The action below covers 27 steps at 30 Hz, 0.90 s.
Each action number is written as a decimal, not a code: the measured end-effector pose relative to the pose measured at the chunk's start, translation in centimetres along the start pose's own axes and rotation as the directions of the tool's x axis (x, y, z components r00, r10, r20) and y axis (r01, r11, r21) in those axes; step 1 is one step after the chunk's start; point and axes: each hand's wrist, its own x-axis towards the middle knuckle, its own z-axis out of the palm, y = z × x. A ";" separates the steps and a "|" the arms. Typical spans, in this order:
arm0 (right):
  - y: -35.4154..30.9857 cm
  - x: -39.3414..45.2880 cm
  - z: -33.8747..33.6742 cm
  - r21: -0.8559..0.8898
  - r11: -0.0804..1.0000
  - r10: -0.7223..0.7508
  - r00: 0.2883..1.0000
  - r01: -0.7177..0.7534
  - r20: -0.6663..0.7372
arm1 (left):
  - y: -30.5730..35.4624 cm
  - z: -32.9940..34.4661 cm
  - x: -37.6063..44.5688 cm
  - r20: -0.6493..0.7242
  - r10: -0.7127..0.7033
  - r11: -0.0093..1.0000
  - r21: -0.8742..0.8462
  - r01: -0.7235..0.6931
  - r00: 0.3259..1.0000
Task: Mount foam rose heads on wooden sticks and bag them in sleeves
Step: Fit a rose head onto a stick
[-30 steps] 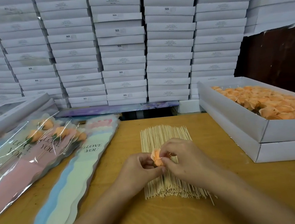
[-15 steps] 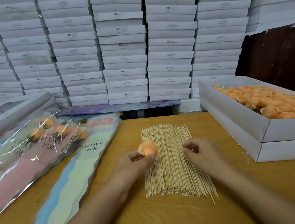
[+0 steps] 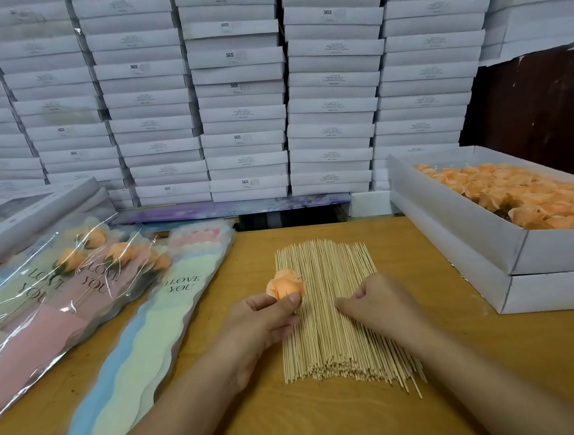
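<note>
My left hand (image 3: 262, 318) pinches an orange foam rose head (image 3: 285, 284) between thumb and fingers, holding it upright just left of the pile of wooden sticks (image 3: 335, 320). My right hand (image 3: 378, 304) rests on top of the sticks with fingers curled down onto them; whether a stick is gripped is hidden. A stack of empty pastel "I LOVE YOU" sleeves (image 3: 150, 327) lies left of the sticks. Further left lie bagged roses in clear sleeves (image 3: 73, 272).
A white box of orange rose heads (image 3: 479, 233) sits at the right on a second white box. A wall of stacked white boxes (image 3: 241, 94) stands behind the wooden table (image 3: 329, 423). A flat windowed box (image 3: 11, 218) lies at the far left.
My hands were together on the rose head; they have parted. The left keeps the rose and has lifted it slightly left, while the right has dropped onto the sticks.
</note>
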 end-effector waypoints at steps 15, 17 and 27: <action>-0.2 0.5 0.1 0.057 0.994 0.094 0.994 -0.098 0.063 | -0.3 -0.2 0.6 0.018 -0.038 0.999 0.001 0.038 0.999; 0.0 0.6 0.2 0.086 0.992 0.089 0.993 -0.095 0.073 | -0.3 -0.3 0.7 0.019 -0.037 0.999 0.005 0.037 0.999; 0.1 0.6 0.0 0.123 0.988 0.086 0.991 -0.098 0.099 | -0.4 -0.2 0.6 0.009 -0.043 0.999 -0.010 0.043 0.999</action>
